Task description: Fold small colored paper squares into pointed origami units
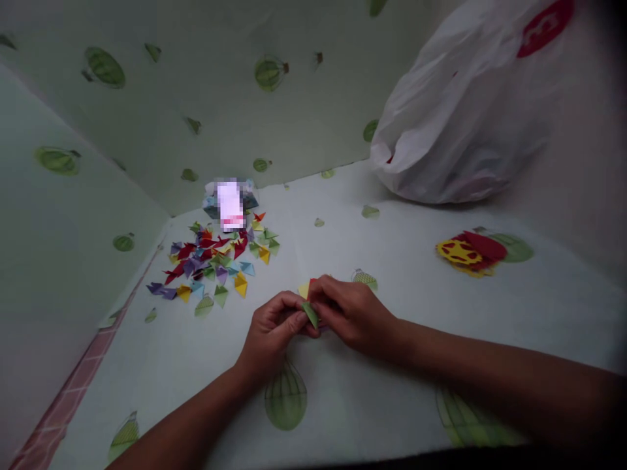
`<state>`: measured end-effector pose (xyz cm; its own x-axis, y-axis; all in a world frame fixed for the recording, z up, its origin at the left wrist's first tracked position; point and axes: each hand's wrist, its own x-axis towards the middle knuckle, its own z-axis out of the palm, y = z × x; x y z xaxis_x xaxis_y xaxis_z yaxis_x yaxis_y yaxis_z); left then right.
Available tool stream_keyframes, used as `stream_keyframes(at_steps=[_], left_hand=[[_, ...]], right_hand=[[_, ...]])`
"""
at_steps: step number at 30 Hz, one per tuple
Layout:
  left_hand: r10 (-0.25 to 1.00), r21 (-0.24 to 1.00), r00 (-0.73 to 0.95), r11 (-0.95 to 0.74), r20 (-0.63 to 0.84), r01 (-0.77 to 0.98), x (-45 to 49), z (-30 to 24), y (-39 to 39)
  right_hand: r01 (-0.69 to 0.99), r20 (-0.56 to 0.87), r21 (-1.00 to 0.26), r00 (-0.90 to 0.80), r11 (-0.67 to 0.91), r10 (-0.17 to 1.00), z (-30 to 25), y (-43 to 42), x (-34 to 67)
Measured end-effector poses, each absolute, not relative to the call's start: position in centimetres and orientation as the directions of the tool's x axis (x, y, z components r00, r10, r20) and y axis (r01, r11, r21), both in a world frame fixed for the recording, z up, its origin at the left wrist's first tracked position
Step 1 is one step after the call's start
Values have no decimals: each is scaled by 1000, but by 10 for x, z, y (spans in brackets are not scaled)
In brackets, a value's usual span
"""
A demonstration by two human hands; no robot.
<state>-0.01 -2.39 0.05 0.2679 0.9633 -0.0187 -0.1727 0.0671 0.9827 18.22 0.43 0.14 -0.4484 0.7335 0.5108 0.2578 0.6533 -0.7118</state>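
Observation:
My left hand [272,329] and my right hand [349,310] meet over the pale cloth, fingers pinched together on a small folded green paper piece [310,314]. A bit of yellow and red paper [304,289] shows just behind my right fingers. A pile of small folded paper triangles [215,258] in red, purple, yellow, green and blue lies beyond my left hand.
A white plastic bag [470,111] sits at the back right. A red and yellow paper shape [469,252] lies on the right. The surface is a pale green cloth with balloon prints [285,396]; a blurred white packet [229,203] stands behind the pile.

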Motion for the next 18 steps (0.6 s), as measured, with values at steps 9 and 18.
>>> stream_keyframes(at_steps=[9, 18], left_hand=[[978, 995, 200, -41, 58, -86, 1, 2, -26], [972, 978, 147, -197, 185, 75, -3, -4, -26]], right_hand=[[202, 590, -632, -501, 748, 634, -3, 6, 181], [199, 522, -715, -485, 670, 702, 4, 5, 180]])
